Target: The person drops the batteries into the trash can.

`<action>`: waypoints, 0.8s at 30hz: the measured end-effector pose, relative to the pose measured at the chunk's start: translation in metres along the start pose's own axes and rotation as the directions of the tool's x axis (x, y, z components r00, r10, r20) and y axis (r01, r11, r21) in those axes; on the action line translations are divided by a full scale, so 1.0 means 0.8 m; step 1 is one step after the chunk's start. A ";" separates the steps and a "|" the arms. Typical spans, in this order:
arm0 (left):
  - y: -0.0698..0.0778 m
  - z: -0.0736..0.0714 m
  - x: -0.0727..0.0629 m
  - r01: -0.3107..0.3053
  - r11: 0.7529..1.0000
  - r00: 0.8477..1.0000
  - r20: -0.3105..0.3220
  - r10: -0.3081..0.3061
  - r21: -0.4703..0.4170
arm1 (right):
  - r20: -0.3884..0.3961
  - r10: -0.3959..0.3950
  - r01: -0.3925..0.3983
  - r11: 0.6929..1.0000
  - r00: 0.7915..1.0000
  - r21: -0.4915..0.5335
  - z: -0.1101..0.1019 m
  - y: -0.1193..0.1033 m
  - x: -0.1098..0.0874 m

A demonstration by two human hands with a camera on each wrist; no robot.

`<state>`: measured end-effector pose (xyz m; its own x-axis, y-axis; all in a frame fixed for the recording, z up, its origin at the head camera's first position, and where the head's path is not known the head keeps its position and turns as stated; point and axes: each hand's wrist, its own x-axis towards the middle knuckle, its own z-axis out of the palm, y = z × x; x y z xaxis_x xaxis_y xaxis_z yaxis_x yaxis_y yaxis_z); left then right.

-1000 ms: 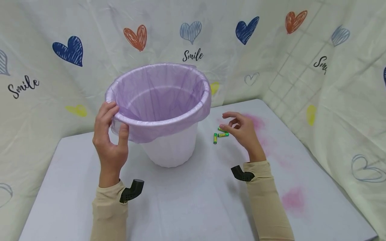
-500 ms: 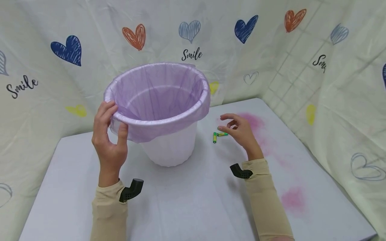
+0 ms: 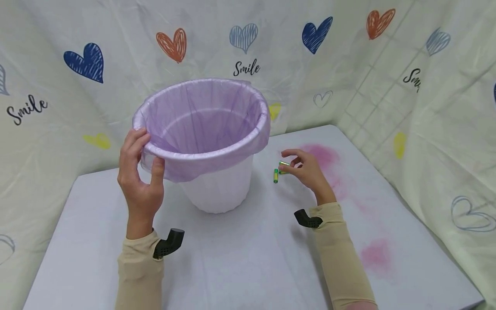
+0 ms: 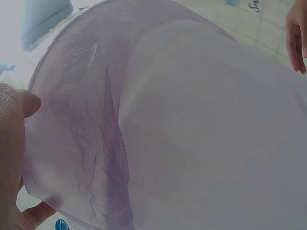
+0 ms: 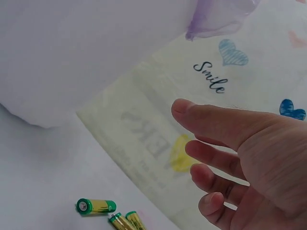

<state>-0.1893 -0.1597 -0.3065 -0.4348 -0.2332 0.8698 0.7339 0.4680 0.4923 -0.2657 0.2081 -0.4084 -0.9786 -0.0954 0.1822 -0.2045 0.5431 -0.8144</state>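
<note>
My left hand (image 3: 141, 185) grips the near-left rim of a white trash bin (image 3: 221, 193), thumb outside and fingers over the edge. A purple plastic bag (image 3: 190, 168) lines the bin and is folded over its rim; in the left wrist view the bag (image 4: 91, 143) hangs wrinkled against the outer wall. Right of the bin, my right hand (image 3: 308, 172) hovers beside three small green-and-yellow batteries, its fingers loosely bent and nothing between them. One battery (image 5: 96, 206) lies apart from a close pair, whose nearer battery (image 5: 121, 222) is cut off by the right wrist view's edge.
The bin stands on a white-covered table (image 3: 240, 267) with pink stains (image 3: 377, 256) on the right. Behind and to the right hangs a pale curtain (image 3: 279, 56) printed with hearts and "Smile". A black wrist mount (image 3: 169, 243) sits at the left sleeve.
My right hand has shifted slightly left by the batteries, covering part of them in the head view. My left hand keeps its grip on the rim. The head view has tilted a little.
</note>
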 end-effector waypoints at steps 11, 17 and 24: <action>-0.003 0.000 -0.002 0.009 1.000 1.000 0.007 -0.009 -0.001 | 0.062 0.021 -0.020 0.999 0.998 -0.026 0.008 0.019 0.003; -0.003 -0.001 -0.002 0.010 1.000 1.000 0.007 -0.010 -0.005 | 0.080 0.042 -0.040 0.999 0.996 -0.024 0.015 0.028 0.004; -0.007 -0.001 -0.003 0.015 1.000 1.000 0.023 -0.015 0.006 | 0.111 0.080 -0.073 0.995 0.991 -0.069 0.023 0.038 0.007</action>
<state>-0.1919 -0.1628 -0.3112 -0.4579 -0.2207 0.8612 0.7242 0.4693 0.5053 -0.2777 0.2090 -0.4426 -0.9882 -0.1437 0.0537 -0.1306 0.6047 -0.7857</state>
